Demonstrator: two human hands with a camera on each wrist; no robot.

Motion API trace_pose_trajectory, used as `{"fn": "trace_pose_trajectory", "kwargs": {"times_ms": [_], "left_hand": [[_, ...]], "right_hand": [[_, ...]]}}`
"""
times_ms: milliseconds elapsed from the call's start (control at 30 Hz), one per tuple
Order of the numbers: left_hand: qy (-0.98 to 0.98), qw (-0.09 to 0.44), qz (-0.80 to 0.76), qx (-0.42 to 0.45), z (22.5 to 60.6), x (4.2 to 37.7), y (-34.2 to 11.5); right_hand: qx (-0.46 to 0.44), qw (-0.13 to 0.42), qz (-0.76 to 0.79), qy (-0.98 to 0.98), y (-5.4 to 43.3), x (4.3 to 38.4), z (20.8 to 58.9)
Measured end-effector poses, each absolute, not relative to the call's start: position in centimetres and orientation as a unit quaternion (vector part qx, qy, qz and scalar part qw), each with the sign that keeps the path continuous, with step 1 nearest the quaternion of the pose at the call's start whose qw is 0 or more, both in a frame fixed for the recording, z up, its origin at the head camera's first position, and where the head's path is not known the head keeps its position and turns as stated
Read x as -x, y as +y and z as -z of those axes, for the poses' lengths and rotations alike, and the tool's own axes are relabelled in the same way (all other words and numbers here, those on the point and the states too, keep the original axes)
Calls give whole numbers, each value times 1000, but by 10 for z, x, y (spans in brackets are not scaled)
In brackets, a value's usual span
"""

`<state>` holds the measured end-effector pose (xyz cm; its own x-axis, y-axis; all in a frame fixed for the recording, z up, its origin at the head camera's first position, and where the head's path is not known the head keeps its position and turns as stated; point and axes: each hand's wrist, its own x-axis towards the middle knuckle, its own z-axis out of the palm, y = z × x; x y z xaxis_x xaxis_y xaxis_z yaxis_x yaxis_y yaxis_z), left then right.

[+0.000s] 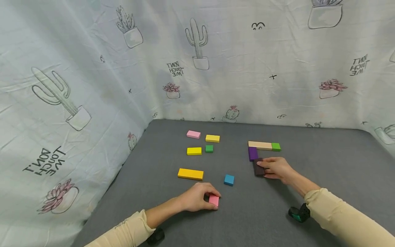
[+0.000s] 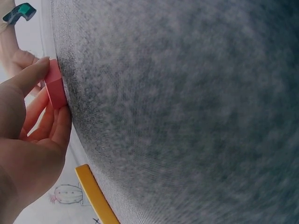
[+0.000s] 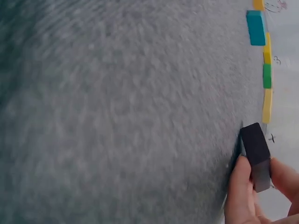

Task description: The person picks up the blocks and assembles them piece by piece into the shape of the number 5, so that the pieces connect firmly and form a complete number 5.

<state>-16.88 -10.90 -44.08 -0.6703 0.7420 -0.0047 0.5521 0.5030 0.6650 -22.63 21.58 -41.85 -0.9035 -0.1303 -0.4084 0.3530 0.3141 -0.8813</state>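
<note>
My left hand [image 1: 198, 198] pinches a small pink block [image 1: 214, 200] between thumb and fingers, low over the grey cloth; the left wrist view shows the pink block [image 2: 56, 85] at the fingertips. Over to the right, my right hand [image 1: 277, 169] grips a black block [image 1: 258, 167] by its sides, its far end at the near end of a purple block [image 1: 253, 154]. That purple block runs down from the left end of a beige block [image 1: 260, 145], which has a light green block [image 1: 276, 146] at its right end.
A blue block [image 1: 229, 180] lies between the hands, and a long orange-yellow block [image 1: 190, 174] sits beyond the left one. Farther back are a light pink block [image 1: 193, 134], two yellow blocks [image 1: 212, 138] and a green block [image 1: 209, 149]. A printed curtain [image 1: 247, 68] rises behind.
</note>
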Motion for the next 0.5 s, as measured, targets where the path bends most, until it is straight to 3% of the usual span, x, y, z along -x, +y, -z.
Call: {"fn": "trace_pose_trajectory", "kwargs": {"times_ms": [500], "left_hand": [[855,149,-322,-377,441,169,-109]], "right_hand": [[-85,189,562,801,207,224,416]]}}
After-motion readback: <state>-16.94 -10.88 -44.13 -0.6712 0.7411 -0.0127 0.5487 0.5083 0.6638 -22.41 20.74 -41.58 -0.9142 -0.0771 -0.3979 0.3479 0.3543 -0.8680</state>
